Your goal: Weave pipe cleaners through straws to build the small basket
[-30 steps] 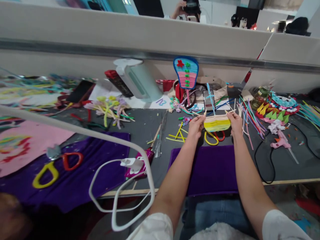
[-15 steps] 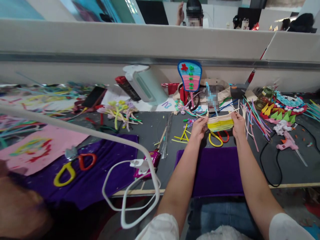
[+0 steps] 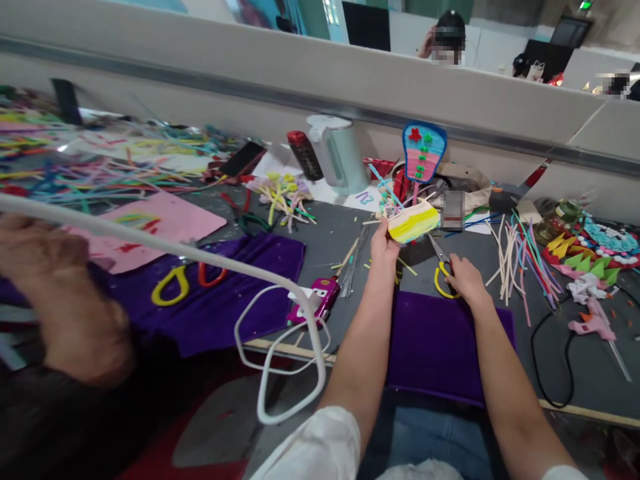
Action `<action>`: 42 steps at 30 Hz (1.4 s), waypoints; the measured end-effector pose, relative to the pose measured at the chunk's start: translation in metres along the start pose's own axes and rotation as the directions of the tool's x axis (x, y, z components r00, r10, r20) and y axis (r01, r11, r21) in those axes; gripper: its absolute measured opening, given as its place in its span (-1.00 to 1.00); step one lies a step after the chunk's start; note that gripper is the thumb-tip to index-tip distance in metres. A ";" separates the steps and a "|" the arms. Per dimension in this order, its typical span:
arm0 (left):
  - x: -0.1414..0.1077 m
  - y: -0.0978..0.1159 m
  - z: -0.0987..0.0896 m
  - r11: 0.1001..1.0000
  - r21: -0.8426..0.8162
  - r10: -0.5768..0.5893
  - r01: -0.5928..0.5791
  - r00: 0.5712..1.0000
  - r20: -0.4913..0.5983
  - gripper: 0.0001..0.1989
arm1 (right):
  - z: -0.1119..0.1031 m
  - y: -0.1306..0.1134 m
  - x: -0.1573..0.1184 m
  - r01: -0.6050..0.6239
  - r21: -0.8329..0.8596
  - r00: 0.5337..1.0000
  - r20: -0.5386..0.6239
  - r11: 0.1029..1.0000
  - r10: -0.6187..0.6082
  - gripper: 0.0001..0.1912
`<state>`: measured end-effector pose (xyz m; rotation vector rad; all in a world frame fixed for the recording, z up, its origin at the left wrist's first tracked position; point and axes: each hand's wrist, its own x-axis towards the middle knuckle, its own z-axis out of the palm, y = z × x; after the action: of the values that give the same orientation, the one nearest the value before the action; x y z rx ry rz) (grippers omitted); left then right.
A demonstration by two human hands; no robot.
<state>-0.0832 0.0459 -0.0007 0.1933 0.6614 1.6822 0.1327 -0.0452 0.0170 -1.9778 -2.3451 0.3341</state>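
Note:
My left hand (image 3: 385, 241) grips the left end of a panel of pipe cleaners (image 3: 414, 223) in yellow and cream rows, raised over the table. Its fingers are closed around that edge. Lower and to the right, my right hand (image 3: 466, 275) is at the scissors (image 3: 441, 272), which have a yellow loop showing and blades pointing away. The fingers cover the other handle. Beneath my forearms lies a purple cloth (image 3: 440, 340). Behind the panel stands a blue and pink fan-shaped pipe-cleaner piece (image 3: 424, 152).
Right of my hands are loose pipe cleaners (image 3: 530, 260), a pink glue gun (image 3: 595, 323) with a black cord, and a glass jar (image 3: 563, 217). A kettle (image 3: 345, 157) stands at the back. A white cable (image 3: 280, 287) hangs at left, near another person's hand (image 3: 65, 287).
My right hand has let go of the panel and moved down to the scissors. The left hand keeps the panel, now tilted. The view has shifted left, and the other person's arm shows more.

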 end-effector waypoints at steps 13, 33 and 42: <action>0.004 0.009 0.001 0.989 -0.108 0.091 -0.099 0.993 -0.078 -0.75 | -0.009 0.053 0.013 0.072 0.928 0.982 -0.131 0.366 0.137 -0.46; -0.018 -0.013 0.022 1.000 -0.012 -0.014 0.016 0.995 0.100 -0.80 | -0.010 0.049 0.019 0.173 0.750 0.938 -0.323 0.638 0.127 -0.69; -0.056 -0.045 0.045 0.984 0.168 -0.095 0.059 0.971 0.221 -0.72 | -0.019 0.035 0.021 0.336 0.942 0.866 -0.309 -0.002 0.393 -0.56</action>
<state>-0.0103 0.0107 0.0258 0.4636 0.6219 1.5045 0.1658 -0.0165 0.0266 -1.0077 -0.9079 1.0024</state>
